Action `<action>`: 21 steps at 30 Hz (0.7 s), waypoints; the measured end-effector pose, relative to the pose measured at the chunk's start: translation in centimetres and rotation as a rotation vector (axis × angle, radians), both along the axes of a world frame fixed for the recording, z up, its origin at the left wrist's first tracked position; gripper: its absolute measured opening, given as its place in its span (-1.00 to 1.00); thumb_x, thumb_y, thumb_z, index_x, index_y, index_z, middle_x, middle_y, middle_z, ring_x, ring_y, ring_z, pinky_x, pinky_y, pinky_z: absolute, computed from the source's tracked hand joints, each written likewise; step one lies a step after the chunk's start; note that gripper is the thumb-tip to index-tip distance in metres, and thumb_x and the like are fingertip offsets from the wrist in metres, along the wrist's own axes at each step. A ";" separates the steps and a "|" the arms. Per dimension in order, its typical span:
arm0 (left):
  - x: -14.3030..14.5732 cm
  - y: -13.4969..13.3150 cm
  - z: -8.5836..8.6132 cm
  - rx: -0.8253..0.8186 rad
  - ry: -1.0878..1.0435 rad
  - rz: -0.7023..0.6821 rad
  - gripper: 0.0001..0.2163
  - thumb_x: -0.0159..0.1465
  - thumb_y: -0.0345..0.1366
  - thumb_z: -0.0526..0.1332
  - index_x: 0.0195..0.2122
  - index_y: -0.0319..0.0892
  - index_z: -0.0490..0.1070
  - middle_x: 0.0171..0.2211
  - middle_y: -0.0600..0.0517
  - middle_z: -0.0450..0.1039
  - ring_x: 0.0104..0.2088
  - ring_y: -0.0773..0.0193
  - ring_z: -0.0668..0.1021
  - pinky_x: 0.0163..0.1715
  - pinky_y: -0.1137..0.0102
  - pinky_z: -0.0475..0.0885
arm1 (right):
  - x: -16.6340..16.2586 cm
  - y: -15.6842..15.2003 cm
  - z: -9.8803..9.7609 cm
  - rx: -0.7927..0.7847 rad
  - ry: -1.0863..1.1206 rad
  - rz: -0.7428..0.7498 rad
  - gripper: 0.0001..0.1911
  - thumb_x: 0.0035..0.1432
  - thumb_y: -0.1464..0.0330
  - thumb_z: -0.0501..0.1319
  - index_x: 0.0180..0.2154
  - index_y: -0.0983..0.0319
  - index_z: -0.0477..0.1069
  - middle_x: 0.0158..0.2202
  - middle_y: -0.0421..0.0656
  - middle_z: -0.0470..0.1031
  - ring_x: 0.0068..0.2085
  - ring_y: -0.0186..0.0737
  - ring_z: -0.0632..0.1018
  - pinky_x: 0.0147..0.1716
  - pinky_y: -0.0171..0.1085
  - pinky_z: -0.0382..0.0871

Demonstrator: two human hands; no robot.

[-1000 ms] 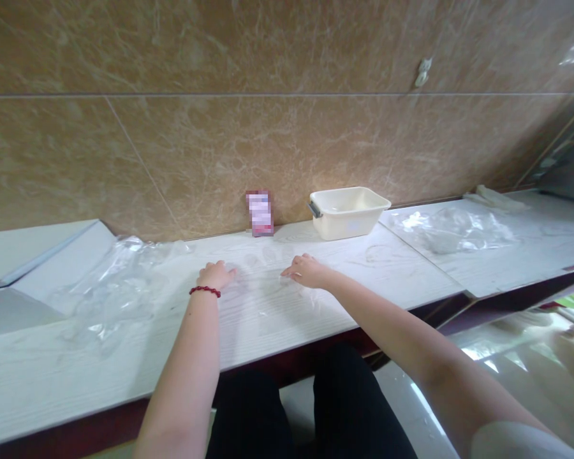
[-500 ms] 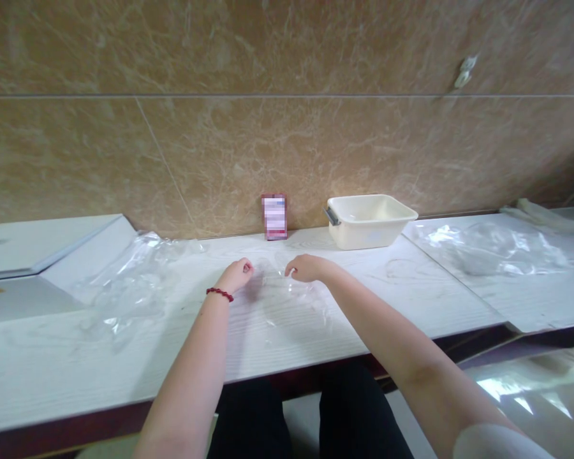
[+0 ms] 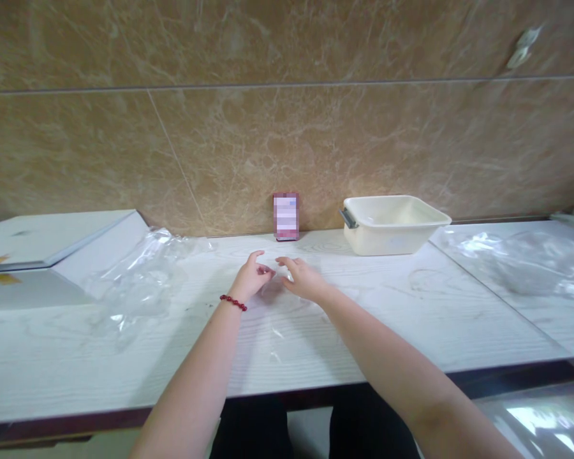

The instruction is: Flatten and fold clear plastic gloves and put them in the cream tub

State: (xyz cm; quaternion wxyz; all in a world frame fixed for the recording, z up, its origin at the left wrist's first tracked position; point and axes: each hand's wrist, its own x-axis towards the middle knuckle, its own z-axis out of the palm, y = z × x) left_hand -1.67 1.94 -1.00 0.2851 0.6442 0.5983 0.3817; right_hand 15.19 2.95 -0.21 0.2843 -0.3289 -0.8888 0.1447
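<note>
The left hand (image 3: 252,276) and right hand (image 3: 300,279) are sitting almost fingertip to fingertip at mid-table (image 3: 425,319), both pinching the far end of a clear plastic bag (image 3: 275,328), which is lying lengthwise toward the near edge.

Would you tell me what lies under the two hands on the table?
A thin clear plastic film lies on the white wood-grain table beneath the left hand and right hand; its part under the palms is hidden.

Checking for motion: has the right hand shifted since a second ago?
Yes. The right hand moved left: once well right of the small box at the wall, now almost below it.
</note>
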 end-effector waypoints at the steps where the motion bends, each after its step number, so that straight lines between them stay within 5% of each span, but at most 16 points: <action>1: 0.1 -0.1 0.1 0.012 -0.004 -0.003 -0.43 -0.04 -0.23 0.19 0.00 -0.21 0.01 -0.46 0.04 0.42 -0.50 0.34 0.46 -0.45 0.42 0.34 | -0.1 0.1 -0.1 0.004 0.002 0.011 -0.54 -0.03 0.50 0.07 -0.03 0.24 0.09 -0.10 -0.07 0.30 -0.10 -0.26 0.28 -0.13 -0.23 0.13; 9: 0.8 -0.5 0.2 0.036 0.037 -0.092 -0.45 -0.02 -0.33 0.18 0.01 -0.18 0.02 -0.45 0.02 0.46 -0.42 0.30 0.50 -0.37 0.39 0.35 | -0.2 0.8 -1.0 0.006 0.031 0.042 -0.47 -0.03 0.54 0.02 0.03 0.23 0.00 -0.09 -0.07 0.28 -0.07 -0.26 0.25 -0.11 -0.19 0.09; 18: 0.9 -0.6 0.3 0.076 0.034 -0.194 -0.54 0.06 -0.32 0.09 0.00 -0.18 0.00 -0.41 0.02 0.44 -0.40 0.34 0.48 -0.39 0.42 0.33 | -0.2 1.1 -0.7 -0.013 0.112 0.045 -0.61 0.00 0.56 -0.02 -0.08 0.27 0.16 -0.34 -0.17 0.37 -0.30 -0.38 0.36 -0.25 -0.35 0.18; 21: 0.6 -1.0 0.7 0.101 0.190 -0.162 -0.50 -0.01 -0.27 0.15 -0.03 -0.19 0.04 -0.33 -0.01 0.39 -0.36 0.32 0.45 -0.41 0.44 0.31 | 0.1 1.2 -0.5 0.008 0.130 0.027 -0.63 0.00 0.54 -0.02 -0.09 0.27 0.18 -0.35 -0.17 0.37 -0.32 -0.39 0.37 -0.26 -0.37 0.18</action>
